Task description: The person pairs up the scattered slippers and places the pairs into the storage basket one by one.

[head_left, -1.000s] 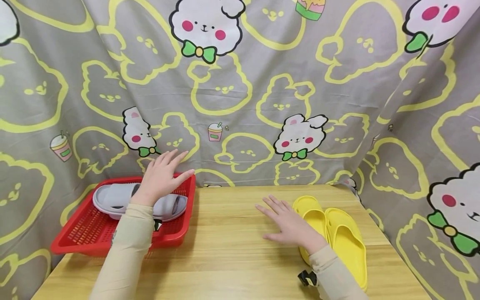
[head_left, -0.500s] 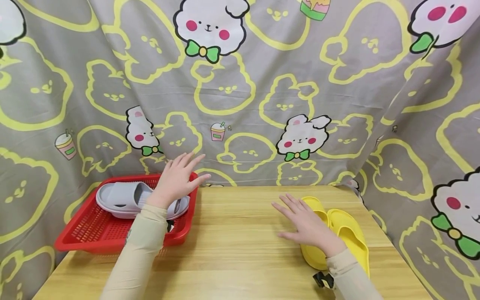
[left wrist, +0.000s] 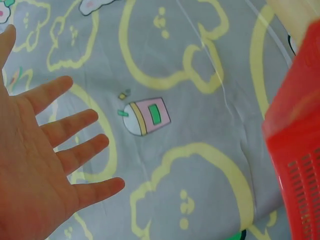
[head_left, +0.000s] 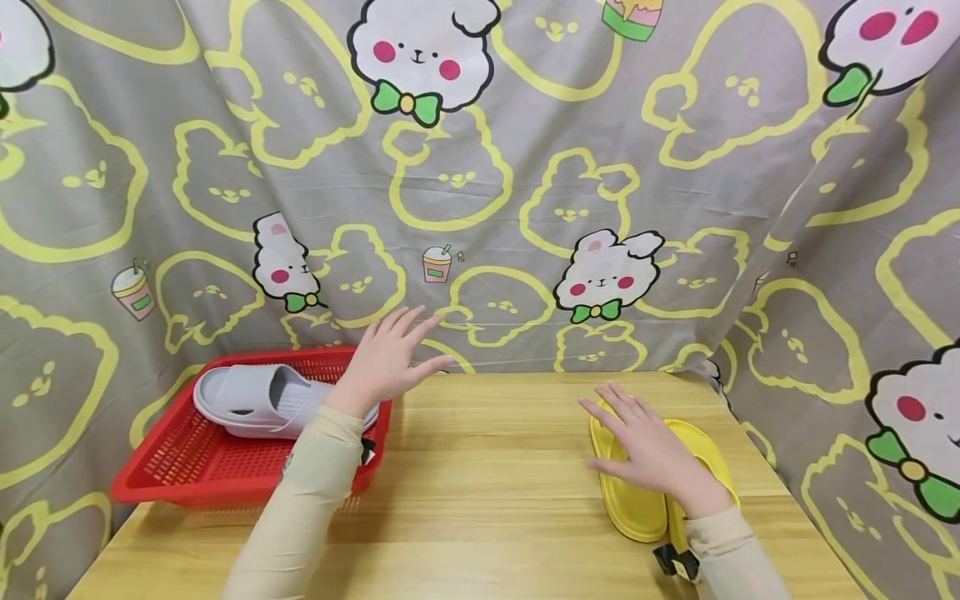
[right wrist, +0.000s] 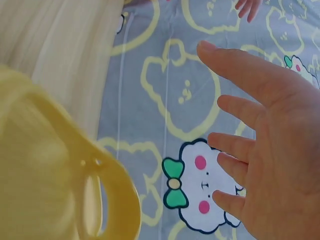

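My left hand is raised over the right side of the red plastic basket, fingers spread and holding nothing. In the basket lies a pair of grey slide sandals, partly hidden by my left forearm. On the right, my right hand hovers over a pair of yellow slippers on the table, covering part of them. Its fingers are spread too, with nothing in them. The right wrist view has a yellow slipper beside the open right hand; the left wrist view has the basket's red rim.
The wooden table reaches back to a grey curtain with yellow outlines and cartoon rabbits. The curtain also hangs along both sides. A small black device sits at my right wrist.
Both hands have drifted to the right, still spread. The left hand has moved off the sandals towards the basket's right edge; the right hand now overlaps more of the yellow slippers, which stay put.
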Available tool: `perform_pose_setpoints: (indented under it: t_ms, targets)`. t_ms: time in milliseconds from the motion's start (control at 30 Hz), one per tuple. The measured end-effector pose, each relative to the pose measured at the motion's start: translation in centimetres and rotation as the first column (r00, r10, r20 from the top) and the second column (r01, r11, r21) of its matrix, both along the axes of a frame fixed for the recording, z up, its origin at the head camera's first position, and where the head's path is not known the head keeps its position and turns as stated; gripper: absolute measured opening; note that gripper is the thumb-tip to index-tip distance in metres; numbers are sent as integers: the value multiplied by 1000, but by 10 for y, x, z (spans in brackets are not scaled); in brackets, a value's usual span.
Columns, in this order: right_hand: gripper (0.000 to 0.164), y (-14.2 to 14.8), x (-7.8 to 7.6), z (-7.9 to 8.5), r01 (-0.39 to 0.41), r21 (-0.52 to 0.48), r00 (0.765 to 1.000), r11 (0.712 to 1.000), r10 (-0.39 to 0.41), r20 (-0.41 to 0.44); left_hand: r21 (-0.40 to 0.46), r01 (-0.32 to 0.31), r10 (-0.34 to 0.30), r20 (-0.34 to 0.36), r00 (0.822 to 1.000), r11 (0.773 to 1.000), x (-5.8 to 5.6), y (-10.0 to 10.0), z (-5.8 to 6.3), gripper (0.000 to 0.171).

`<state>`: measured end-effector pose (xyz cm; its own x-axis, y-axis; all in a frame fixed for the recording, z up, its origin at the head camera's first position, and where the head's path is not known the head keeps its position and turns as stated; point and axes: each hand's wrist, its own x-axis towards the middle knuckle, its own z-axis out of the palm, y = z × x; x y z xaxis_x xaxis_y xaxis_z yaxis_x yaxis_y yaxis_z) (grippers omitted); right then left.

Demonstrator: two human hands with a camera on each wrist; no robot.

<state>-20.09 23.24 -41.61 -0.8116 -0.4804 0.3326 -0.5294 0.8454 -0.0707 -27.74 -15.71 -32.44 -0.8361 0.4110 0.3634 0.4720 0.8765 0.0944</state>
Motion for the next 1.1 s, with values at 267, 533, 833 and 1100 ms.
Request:
perform_pose_setpoints:
  t_ms: [267, 533, 833, 1100]
  targets:
    - [83, 18, 0, -2, 31, -32, 999, 999, -32, -5, 12, 42, -42, 24, 999, 999, 0, 16, -4, 73]
    - [80, 39, 1, -4, 34, -55, 998, 998, -37, -59, -10, 82, -82, 4, 997, 997, -1, 28, -9, 73]
    - [80, 61, 8, -9, 63, -56, 996, 996, -67, -66, -3, 117, -117, -19, 993, 993, 2, 45, -15, 71]
    - [81, 79, 7, -13, 100, -58, 994, 993, -102, -45, 16, 136, -135, -13, 991, 991, 2, 59, -21, 71]
